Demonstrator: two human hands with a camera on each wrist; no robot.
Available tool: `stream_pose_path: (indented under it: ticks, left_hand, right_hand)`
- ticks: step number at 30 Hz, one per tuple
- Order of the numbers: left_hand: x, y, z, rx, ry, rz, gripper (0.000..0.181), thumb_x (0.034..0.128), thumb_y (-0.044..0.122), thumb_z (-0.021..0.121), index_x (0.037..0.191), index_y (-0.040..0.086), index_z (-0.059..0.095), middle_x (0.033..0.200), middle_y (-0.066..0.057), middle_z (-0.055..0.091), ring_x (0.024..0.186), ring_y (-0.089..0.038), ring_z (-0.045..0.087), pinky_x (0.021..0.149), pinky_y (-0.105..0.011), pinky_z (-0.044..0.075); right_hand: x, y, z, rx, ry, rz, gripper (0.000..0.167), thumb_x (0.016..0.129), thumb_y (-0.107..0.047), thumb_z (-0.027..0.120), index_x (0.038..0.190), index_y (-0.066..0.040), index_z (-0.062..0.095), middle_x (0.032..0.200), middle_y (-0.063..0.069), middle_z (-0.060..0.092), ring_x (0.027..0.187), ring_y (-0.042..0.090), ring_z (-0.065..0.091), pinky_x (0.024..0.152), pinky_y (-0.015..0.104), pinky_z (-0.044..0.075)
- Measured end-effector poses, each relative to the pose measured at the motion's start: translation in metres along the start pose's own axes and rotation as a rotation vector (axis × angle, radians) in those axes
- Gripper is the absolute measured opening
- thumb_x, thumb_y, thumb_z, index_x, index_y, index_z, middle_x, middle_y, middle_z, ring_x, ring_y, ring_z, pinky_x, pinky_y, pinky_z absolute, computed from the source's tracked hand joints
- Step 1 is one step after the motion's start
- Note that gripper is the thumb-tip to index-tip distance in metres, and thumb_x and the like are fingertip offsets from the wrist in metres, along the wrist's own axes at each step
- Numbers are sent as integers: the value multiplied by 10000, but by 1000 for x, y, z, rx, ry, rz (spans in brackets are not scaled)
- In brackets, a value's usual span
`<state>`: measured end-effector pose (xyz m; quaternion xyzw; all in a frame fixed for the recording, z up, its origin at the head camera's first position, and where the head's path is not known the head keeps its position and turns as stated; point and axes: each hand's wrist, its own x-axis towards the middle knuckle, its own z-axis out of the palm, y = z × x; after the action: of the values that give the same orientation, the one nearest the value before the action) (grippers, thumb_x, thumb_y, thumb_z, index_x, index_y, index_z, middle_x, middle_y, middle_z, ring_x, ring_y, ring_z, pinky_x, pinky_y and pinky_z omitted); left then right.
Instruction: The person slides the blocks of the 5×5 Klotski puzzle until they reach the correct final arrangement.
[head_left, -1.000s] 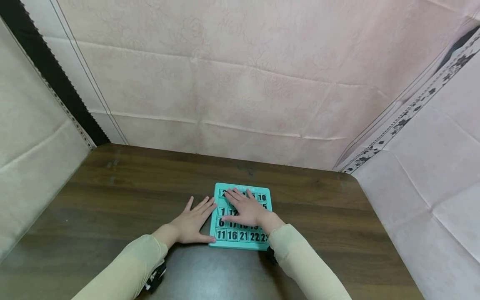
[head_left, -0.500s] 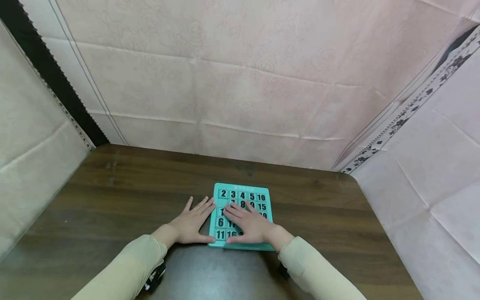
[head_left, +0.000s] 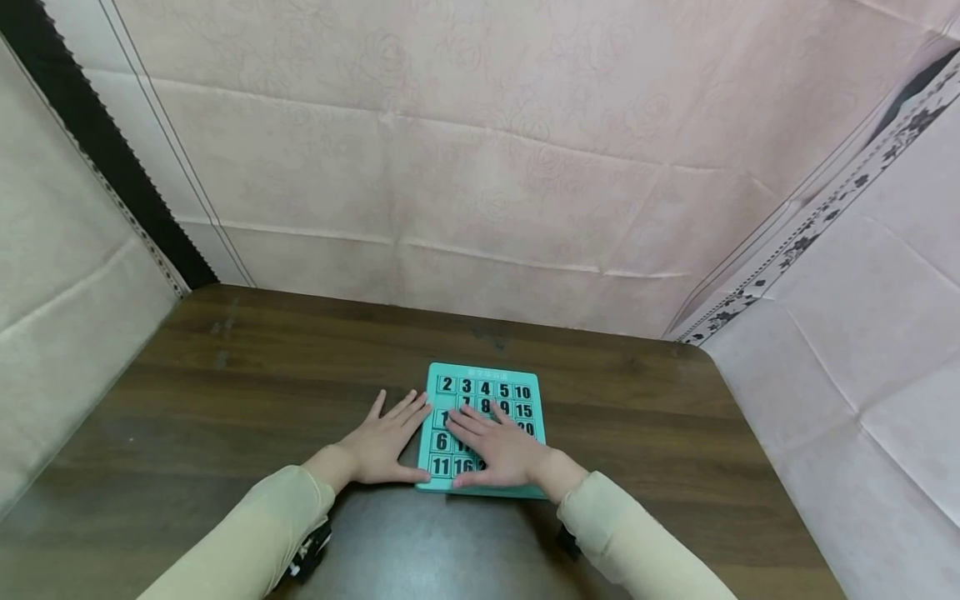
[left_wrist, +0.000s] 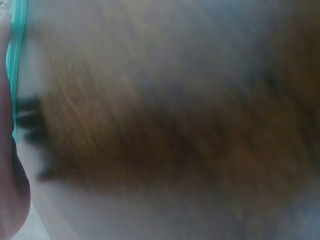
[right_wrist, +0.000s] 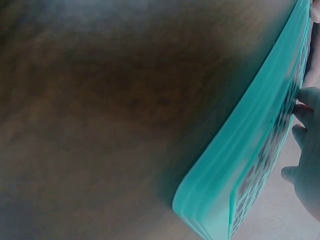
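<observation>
A teal number puzzle board [head_left: 495, 392] lies flat on the table, its square tiles printed with black numbers. In the top row 2, 3, 4, 5 and 10 can be read; the spot left of the 7 shows plain teal. My left hand [head_left: 378, 450] lies spread beside the board, its fingertips and thumb at the left edge. My right hand [head_left: 498, 454] rests across the middle tiles with fingers extended, hiding the lower right ones. The right wrist view shows the side of the board [right_wrist: 240, 130] close up; the left wrist view catches only a strip of the board [left_wrist: 17, 45].
Beneath the board is a dark wood-grain table [head_left: 300, 358]. Pale cloth [head_left: 465, 192] hangs along its far edge, with more cloth at the left and right sides. Black devices sit under both wrists, partly hidden by the sleeves.
Over the first half second my right hand slid toward the near edge of the board, uncovering the top row. The left hand has stayed in place. Both hands look still since then.
</observation>
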<state>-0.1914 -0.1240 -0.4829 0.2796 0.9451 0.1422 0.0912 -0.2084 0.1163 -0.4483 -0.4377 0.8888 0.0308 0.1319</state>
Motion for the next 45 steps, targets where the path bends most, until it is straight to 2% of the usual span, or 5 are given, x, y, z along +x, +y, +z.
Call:
stream_pose_path:
  ticks: [11,24,31,40,45]
  left_hand:
    - [0,0,0,-7,-6,-6,1020,773,761,468,1504,103,196,1583,-66,126,1466,-261,86,1124,-610,-1]
    - [0,1,1,7,1,1,1023,774,751,483,1504,98,188,1584,-67,120,1466,-255,90,1127,-604,5]
    - [0,0,2,-1,6,1,1021,772,744,495,1504,100,191,1583,-70,123,1464,-257,93,1126,-602,7]
    - [0,-1,1,2,4,-1,1030,769,753,487,1504,95,189,1584,-72,115,1465,-258,79,1125,-603,-7]
    - [0,-2,1,-2,4,2,1023,775,750,482,1504,96,188,1583,-77,116,1465,-262,81,1121,-608,-5]
  right_hand:
    - [11,5,-5,17,-26,67,831,873,-701,348,1516,-216,141,1585,-58,108,1468,150,55,1166,522,74]
    - [17,11,-5,38,-25,104,829,874,-693,362,1516,-223,131,1584,-71,91,1468,151,51,1171,509,59]
    - [12,7,-4,30,-1,72,851,869,-703,356,1518,-199,131,1587,-45,100,1468,169,75,1165,524,74]
    - [-7,-7,-2,8,16,-69,855,870,-696,364,1512,-164,176,1580,-7,156,1464,195,109,1158,532,100]
    - [-12,-14,0,-11,-2,-98,851,868,-689,382,1514,-180,165,1581,-17,146,1464,174,105,1161,522,98]
